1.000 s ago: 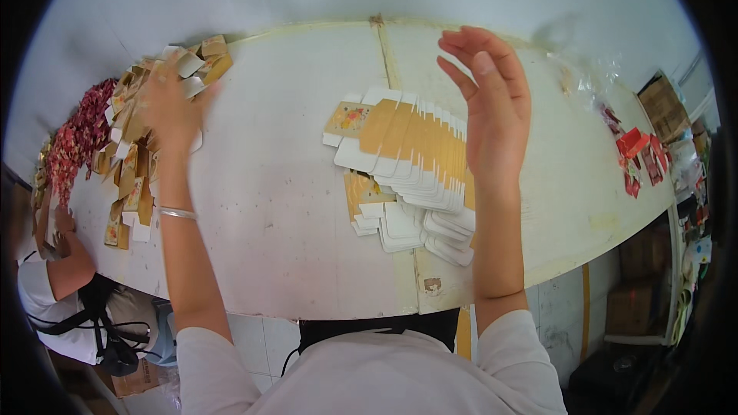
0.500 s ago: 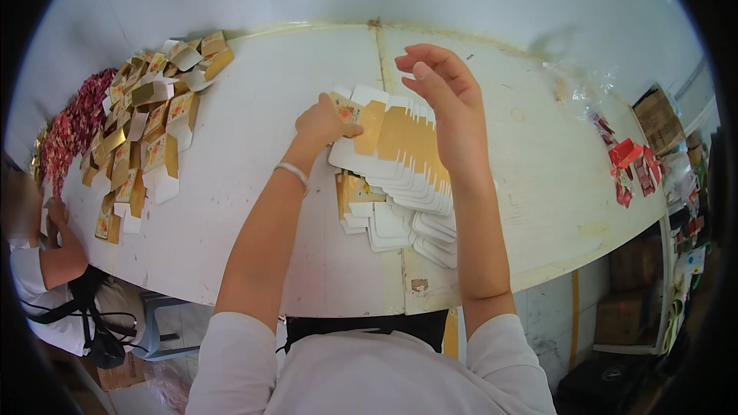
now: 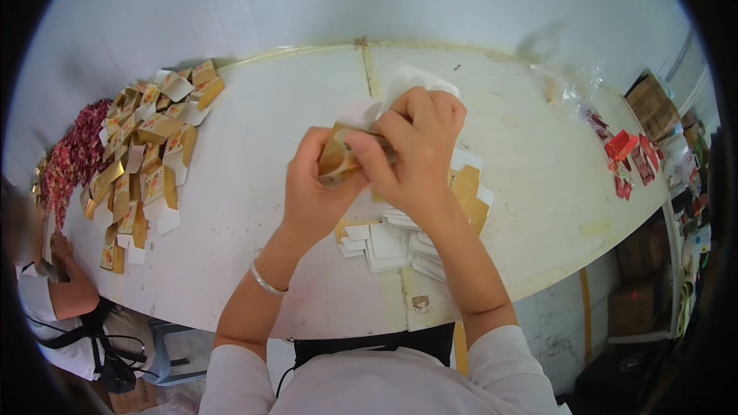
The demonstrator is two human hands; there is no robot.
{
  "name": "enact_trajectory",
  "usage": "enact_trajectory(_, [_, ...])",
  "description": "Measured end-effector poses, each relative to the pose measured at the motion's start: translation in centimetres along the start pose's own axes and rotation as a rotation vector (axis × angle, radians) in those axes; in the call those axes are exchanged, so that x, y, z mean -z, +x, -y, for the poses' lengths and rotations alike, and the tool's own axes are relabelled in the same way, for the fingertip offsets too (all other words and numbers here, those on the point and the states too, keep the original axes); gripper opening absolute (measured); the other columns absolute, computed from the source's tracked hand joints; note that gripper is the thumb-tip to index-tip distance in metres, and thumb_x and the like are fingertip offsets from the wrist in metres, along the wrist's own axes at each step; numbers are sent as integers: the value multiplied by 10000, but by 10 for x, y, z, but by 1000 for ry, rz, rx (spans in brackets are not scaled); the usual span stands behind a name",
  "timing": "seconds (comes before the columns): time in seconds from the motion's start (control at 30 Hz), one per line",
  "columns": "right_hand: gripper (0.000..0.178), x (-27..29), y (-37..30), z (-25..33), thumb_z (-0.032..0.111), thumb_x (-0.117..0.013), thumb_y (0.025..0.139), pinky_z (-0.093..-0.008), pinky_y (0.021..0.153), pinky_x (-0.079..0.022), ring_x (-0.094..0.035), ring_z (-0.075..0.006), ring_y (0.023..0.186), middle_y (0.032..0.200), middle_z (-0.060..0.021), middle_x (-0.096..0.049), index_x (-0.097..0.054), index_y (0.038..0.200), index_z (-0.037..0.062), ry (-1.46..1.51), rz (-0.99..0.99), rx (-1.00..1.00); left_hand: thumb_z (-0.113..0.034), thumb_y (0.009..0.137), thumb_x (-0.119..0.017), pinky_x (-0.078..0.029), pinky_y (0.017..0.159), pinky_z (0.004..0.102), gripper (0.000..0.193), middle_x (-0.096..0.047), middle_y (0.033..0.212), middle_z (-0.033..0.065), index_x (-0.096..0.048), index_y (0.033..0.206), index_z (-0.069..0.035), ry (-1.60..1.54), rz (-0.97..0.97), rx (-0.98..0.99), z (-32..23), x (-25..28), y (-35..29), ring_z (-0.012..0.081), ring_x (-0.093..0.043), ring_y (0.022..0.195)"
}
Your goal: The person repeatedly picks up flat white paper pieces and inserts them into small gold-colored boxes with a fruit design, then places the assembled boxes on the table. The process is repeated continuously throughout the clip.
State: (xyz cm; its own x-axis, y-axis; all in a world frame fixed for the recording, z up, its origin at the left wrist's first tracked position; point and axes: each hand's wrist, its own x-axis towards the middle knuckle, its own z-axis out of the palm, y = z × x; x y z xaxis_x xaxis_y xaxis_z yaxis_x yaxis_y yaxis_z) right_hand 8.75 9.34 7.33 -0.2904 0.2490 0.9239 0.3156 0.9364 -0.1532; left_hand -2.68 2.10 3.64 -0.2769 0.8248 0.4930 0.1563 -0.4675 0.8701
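Above the middle of the table, both hands grip one small gold carton [image 3: 335,155] with a printed pattern. My left hand [image 3: 307,188], with a bangle on the wrist, is closed round its left side. My right hand [image 3: 421,146] has its fingers curled over the right side, with the thumb pressed against the front. A white flap [image 3: 424,81] shows beyond the right fingers. Below the hands lies a fanned stack of flat gold-and-white cartons [image 3: 388,244], partly hidden by my right forearm. How far the held carton is folded is blurred.
A pile of opened gold cartons [image 3: 157,127] lies at the left, beside a heap of dark red small packets [image 3: 77,142]. A co-worker [image 3: 65,296] sits at the far left. Red packets [image 3: 621,146], clear plastic [image 3: 573,88] and a cardboard box [image 3: 652,105] are at the right.
My left hand has lifted a carton off the fanned stack. My right hand, earlier raised with fingers apart, has come down and left to grip it too.
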Motion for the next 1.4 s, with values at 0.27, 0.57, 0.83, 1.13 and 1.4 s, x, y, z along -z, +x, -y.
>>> enact_trajectory(0.27, [256,-14,-12,3,57,-637,648,-438,833,-404,-472,-251,646,674,-80,-490,-429,500,48,461,-152,100,-318,649,-736,-396,900,289,869,-472,1178,94,-262,1313,-18,-558,436,566,-9,21,-2,186,-462,1110])
enact_trajectory(0.57, [373,4,5,4,323,-394,918,-377,894,-402,-538,-234,981,1045,-105,-560,-479,1138,34,1138,-108,-910,-12,693,-703,-525,765,334,648,-487,1122,124,-328,1222,-28,-336,36,3,-17,11,7,218,-578,949])
enact_trajectory(0.83, [345,1,-1,-6,121,-460,838,-307,824,-442,-534,-146,944,1070,-77,-561,-479,1173,44,1683,265,-1128,-47,750,-674,-504,625,240,505,-444,1079,99,-353,1140,-54,312,119,-406,1,25,9,163,-573,865])
enact_trajectory(1.13, [269,-15,-8,-10,-13,-406,760,-337,835,-453,-557,-241,959,1075,-163,-561,-629,911,-19,1663,234,-863,-44,795,-613,-513,639,244,499,-431,1209,123,-323,1197,-98,-205,-51,17,-23,20,8,180,-587,875])
enact_trajectory(1.4, [158,-9,-3,4,96,-556,843,-253,740,-454,-563,-136,868,1005,-85,-588,-651,923,-1,1245,265,-692,14,759,-626,-510,701,249,575,-471,1198,120,-355,1259,-72,-94,89,-29,-22,29,10,176,-585,913])
